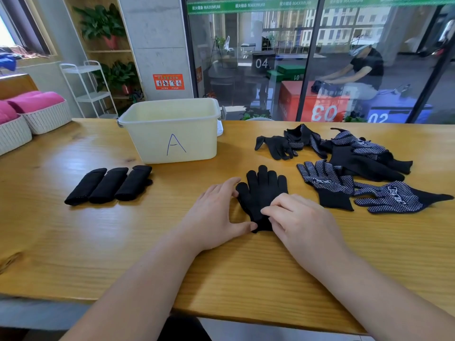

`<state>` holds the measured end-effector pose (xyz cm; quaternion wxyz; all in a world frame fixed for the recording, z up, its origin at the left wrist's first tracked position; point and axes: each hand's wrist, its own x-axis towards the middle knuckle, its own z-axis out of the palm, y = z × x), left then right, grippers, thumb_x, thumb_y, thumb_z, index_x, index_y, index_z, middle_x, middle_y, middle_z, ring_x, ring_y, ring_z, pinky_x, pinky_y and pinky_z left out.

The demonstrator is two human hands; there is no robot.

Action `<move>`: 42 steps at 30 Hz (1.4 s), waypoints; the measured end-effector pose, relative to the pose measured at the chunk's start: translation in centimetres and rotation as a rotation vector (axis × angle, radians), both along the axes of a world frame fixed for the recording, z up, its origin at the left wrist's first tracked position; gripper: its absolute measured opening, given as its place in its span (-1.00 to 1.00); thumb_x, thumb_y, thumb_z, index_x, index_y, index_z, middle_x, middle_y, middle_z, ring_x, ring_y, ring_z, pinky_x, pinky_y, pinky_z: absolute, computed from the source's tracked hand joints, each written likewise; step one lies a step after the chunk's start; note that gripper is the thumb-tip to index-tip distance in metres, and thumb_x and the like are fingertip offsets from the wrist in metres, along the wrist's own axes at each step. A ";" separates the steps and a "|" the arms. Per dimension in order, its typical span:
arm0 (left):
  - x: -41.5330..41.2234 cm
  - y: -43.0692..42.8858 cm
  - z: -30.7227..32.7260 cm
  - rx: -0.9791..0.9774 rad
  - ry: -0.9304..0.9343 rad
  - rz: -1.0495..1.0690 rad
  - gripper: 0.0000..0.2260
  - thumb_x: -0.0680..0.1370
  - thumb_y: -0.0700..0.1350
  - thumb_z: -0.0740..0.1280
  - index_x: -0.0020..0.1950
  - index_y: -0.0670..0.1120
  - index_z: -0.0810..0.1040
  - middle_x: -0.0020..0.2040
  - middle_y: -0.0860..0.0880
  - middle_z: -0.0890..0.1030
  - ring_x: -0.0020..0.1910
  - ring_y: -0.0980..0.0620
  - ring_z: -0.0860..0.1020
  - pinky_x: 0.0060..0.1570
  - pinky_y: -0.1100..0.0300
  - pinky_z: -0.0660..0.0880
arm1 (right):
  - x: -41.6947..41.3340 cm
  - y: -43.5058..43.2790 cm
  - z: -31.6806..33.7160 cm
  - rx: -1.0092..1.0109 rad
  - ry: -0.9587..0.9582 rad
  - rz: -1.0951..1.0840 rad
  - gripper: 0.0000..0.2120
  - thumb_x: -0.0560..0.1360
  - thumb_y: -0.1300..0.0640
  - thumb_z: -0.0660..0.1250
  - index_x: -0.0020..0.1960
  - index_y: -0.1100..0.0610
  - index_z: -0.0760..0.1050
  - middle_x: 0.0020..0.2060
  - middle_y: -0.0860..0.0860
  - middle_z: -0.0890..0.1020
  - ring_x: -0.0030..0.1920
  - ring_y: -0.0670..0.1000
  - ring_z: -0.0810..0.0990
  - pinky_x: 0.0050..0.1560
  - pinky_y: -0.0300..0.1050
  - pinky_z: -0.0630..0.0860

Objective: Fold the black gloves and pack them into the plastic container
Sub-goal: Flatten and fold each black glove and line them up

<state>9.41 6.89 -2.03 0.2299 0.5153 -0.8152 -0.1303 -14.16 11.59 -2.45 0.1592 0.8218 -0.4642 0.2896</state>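
Black glove (262, 193) lies flat between folded gloves (108, 184) and loose gloves (357, 166).

Scene brightly and evenly lit, daylight admitted at window (14, 23) upper left, broad glare noted on table (103, 232) at left, soft shadows, reflections on glass partition (307, 57), edges bowed by wide-angle distortion.
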 end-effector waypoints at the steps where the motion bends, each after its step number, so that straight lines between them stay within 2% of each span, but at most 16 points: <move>1: 0.0 0.0 0.0 -0.005 -0.004 0.000 -0.02 0.42 0.41 0.48 0.69 0.14 0.08 0.41 0.18 0.48 0.51 0.11 0.33 0.55 -0.02 0.33 | 0.1 0.0 -0.1 0.017 0.009 -0.004 -0.80 0.50 0.22 0.54 0.08 0.01 0.71 -0.10 -0.10 0.60 -0.17 0.03 0.57 -0.29 0.01 0.53; 5: 0.0 0.0 0.0 -0.020 -0.017 -0.002 -0.04 0.43 0.41 0.47 0.68 0.14 0.10 0.42 0.18 0.47 0.51 0.12 0.33 0.55 0.01 0.32 | 0.1 0.2 -0.1 0.077 0.056 0.003 -0.89 0.55 0.11 0.45 0.05 -0.02 0.71 -0.11 -0.12 0.59 -0.15 0.01 0.56 -0.23 -0.01 0.53; 7: 0.1 0.0 -0.1 -0.003 -0.023 -0.018 -0.08 0.45 0.39 0.45 0.68 0.14 0.12 0.43 0.17 0.45 0.52 0.12 0.31 0.54 0.02 0.32 | 0.2 0.7 0.4 0.135 0.069 -0.004 -0.80 0.59 -0.02 0.31 0.07 -0.06 0.70 -0.09 -0.16 0.58 -0.10 -0.03 0.54 -0.18 -0.04 0.52; 9: 0.3 0.0 0.0 0.023 -0.013 -0.042 -0.21 0.50 0.30 0.38 0.66 0.14 0.17 0.46 0.16 0.38 0.52 0.12 0.28 0.54 0.00 0.33 | 0.5 1.1 1.2 0.221 -0.019 -0.012 -0.71 0.61 -0.09 0.22 0.10 -0.07 0.70 -0.08 -0.20 0.58 -0.05 -0.07 0.54 -0.11 -0.06 0.53; 12: 0.0 0.0 0.1 -0.024 0.047 -0.037 -0.47 0.62 0.17 0.29 0.60 0.16 0.33 0.49 0.16 0.30 0.52 0.13 0.23 0.54 0.05 0.29 | 0.8 0.1 2.5 0.295 -0.201 -0.035 -0.68 0.67 -0.01 0.17 0.21 -0.03 0.68 0.05 -0.21 0.61 0.08 -0.12 0.57 0.04 -0.07 0.57; 14: -0.6 0.1 0.1 -0.074 0.023 -0.030 -0.50 0.64 0.25 0.26 0.56 0.15 0.40 0.51 0.18 0.31 0.54 0.13 0.23 0.53 0.06 0.28 | 0.9 -1.8 3.1 0.346 -0.216 -0.085 -0.68 0.70 0.05 0.18 0.31 -0.02 0.64 0.21 -0.18 0.61 0.19 -0.07 0.59 0.17 -0.02 0.56; 16: -1.1 0.1 -0.3 -0.092 -0.060 -0.044 -0.43 0.60 0.34 0.28 0.55 0.12 0.44 0.50 0.20 0.35 0.52 0.12 0.26 0.52 0.03 0.31 | 1.0 -4.4 3.2 0.482 -0.101 -0.144 -0.63 0.72 0.04 0.15 0.47 -0.03 0.54 0.42 -0.15 0.54 0.35 -0.02 0.53 0.31 -0.01 0.51; 18: -1.2 0.2 -0.4 -0.076 -0.100 -0.051 -0.39 0.57 0.37 0.31 0.54 0.09 0.46 0.48 0.23 0.38 0.51 0.14 0.28 0.51 0.03 0.33 | 1.1 -6.8 2.9 0.625 0.056 -0.159 -0.56 0.74 -0.02 0.11 0.60 -0.03 0.38 0.59 -0.13 0.37 0.52 0.02 0.41 0.46 0.03 0.42; 21: -1.1 0.2 -0.3 -0.072 -0.092 -0.045 -0.36 0.55 0.39 0.34 0.54 0.09 0.47 0.48 0.26 0.39 0.52 0.17 0.28 0.52 0.06 0.32 | 1.1 -9.5 2.6 0.709 0.169 -0.156 -0.46 0.76 -0.08 0.07 0.70 0.03 0.19 0.70 -0.04 0.16 0.68 0.04 0.15 0.64 0.06 0.17; 23: -1.0 0.2 -0.3 -0.078 -0.090 -0.038 -0.34 0.54 0.40 0.35 0.54 0.09 0.46 0.48 0.25 0.39 0.52 0.17 0.28 0.53 0.07 0.31 | 1.3 -10.3 2.4 0.699 0.184 -0.176 -0.43 0.77 -0.10 0.05 0.72 0.08 0.11 0.72 0.02 0.09 0.71 0.05 0.04 0.68 0.04 0.07; 25: -1.0 0.2 -0.3 -0.079 -0.087 -0.027 -0.32 0.53 0.41 0.35 0.55 0.07 0.44 0.49 0.22 0.39 0.53 0.16 0.28 0.54 0.06 0.30 | 1.8 -10.4 2.1 0.672 0.156 -0.186 -0.40 0.77 -0.15 0.04 0.72 0.08 0.10 0.72 0.05 0.08 0.71 0.07 0.02 0.68 0.06 0.06; 29: -0.9 0.0 -0.2 -0.080 -0.085 0.009 -0.29 0.51 0.42 0.38 0.54 0.06 0.41 0.50 0.18 0.40 0.54 0.14 0.28 0.56 0.07 0.28 | 2.8 -9.9 1.0 0.655 0.173 -0.157 -0.41 0.75 -0.25 -0.04 0.72 -0.07 0.11 0.72 0.02 0.08 0.71 0.11 0.00 0.67 0.16 0.07; 32: -0.8 0.1 0.0 -0.053 -0.057 0.024 -0.30 0.48 0.43 0.41 0.47 0.07 0.39 0.41 0.16 0.43 0.46 0.15 0.34 0.50 0.11 0.32 | 2.9 -9.9 1.1 0.648 0.189 -0.193 -0.41 0.74 -0.26 -0.08 0.72 -0.13 0.03 0.73 0.01 0.00 0.71 0.11 -0.07 0.68 0.19 0.01; 35: -0.8 0.2 0.0 -0.045 0.003 0.038 -0.45 0.54 0.30 0.40 0.41 0.08 0.39 0.34 0.17 0.44 0.38 0.15 0.37 0.43 0.12 0.37 | 3.8 -9.1 1.1 0.660 0.148 -0.251 -0.32 0.71 -0.32 -0.09 0.74 -0.07 -0.13 0.73 0.02 -0.12 0.72 0.11 -0.16 0.68 0.23 -0.06; 38: -0.5 0.0 0.3 -0.069 0.103 0.121 -0.65 0.61 0.10 0.34 0.35 0.06 0.40 0.29 0.15 0.45 0.34 0.13 0.40 0.31 0.17 0.37 | 4.7 -8.5 0.7 0.719 0.184 -0.265 -0.25 0.66 -0.42 -0.14 0.74 -0.09 -0.16 0.73 0.03 -0.17 0.71 0.13 -0.22 0.68 0.26 -0.14; 42: -0.1 -0.2 0.2 -0.083 0.143 0.169 -0.72 0.64 0.03 0.33 0.33 0.06 0.41 0.28 0.15 0.47 0.34 0.13 0.41 0.35 0.14 0.38 | 4.6 -9.1 1.0 0.755 0.197 -0.266 -0.22 0.62 -0.48 -0.17 0.73 -0.14 -0.20 0.72 0.01 -0.21 0.71 0.13 -0.25 0.68 0.27 -0.17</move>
